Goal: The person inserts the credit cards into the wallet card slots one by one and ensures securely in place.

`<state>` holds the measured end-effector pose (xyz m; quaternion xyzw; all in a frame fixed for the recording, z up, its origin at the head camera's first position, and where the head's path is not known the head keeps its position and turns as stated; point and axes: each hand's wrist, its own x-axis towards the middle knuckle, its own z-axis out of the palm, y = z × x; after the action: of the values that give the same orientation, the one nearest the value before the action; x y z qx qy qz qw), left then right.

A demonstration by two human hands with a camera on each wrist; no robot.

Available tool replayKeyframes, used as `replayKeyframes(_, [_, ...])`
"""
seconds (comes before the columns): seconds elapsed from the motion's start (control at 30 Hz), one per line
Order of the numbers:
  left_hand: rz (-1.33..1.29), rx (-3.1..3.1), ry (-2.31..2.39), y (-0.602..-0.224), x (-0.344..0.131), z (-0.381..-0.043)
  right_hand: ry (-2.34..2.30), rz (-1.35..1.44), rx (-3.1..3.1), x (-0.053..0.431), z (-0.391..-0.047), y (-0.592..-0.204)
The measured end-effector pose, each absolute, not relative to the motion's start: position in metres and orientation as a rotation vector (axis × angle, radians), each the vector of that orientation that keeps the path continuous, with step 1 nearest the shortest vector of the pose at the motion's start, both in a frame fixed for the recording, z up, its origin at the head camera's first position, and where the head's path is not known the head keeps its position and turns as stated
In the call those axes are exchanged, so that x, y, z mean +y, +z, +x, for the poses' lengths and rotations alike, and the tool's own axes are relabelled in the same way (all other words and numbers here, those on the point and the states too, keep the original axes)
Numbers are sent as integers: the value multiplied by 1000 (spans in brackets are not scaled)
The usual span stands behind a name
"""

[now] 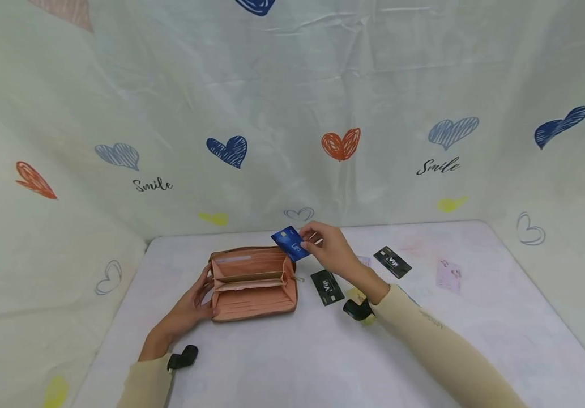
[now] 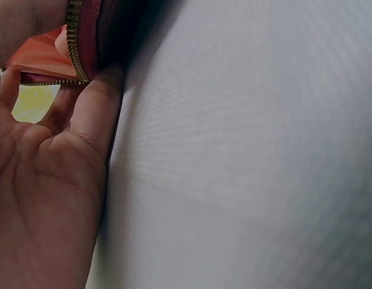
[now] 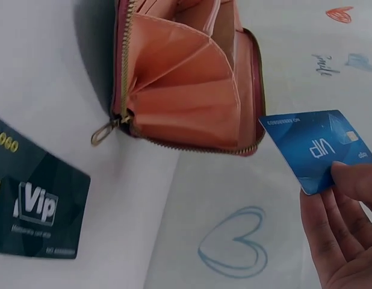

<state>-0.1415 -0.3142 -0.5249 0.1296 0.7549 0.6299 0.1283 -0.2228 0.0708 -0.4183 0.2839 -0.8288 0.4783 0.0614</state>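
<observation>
On the worktop (image 1: 292,351) lies a pink zip wallet (image 1: 253,281), spread open, its pleated pockets showing. Left hand (image 1: 190,306) rests at its left edge, fingers (image 2: 96,102) relaxed against the zipper. Right hand (image 1: 330,249) pinches a blue VIP card (image 1: 290,242) just above the wallet's far right corner. Two black cards (image 1: 327,287) (image 1: 392,262) lie right of the wallet.

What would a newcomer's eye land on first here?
The open pink wallet at the table's middle, steadied at its left edge by the left hand. Just above its right end, the right hand pinches a blue VIP card. Two black VIP cards lie to the right.
</observation>
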Motion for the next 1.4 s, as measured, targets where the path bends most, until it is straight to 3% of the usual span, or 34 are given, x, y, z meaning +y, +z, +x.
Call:
replayKeyframes(0.43, [443, 2194, 1846, -522, -312, -140, 1189, 972, -2470, 35, -232, -425])
replayKeyframes(1.4, [348, 2160, 1837, -521, -314, -141, 519, 1254, -2525, 16, -242, -431])
